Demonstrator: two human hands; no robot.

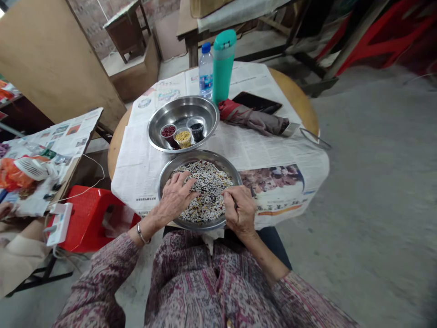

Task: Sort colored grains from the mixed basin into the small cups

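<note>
In front of me a round metal bowl [235,172] holds a spread of mixed grains and beans [206,189], mostly white with dark, yellow and red bits. My left hand [176,195] lies over its left side, fingers apart above the grains. At the right rim my right hand [240,208] is closed, its fingertips pressed together; whatever they pinch is hidden. Just behind stands a larger metal basin [153,123]. Inside it are a cup of red beans [168,132], a cup of yellow beans [183,137] and a cup of black beans [197,130].
Newspaper [136,159] covers the round table [302,98]. Beyond the basin stand a water bottle [205,73] and a tall teal bottle [224,68]. A folded umbrella [252,117] and a dark tablet-like object [257,102] lie right. A red stool [85,218] and another person's arm [5,212] are left.
</note>
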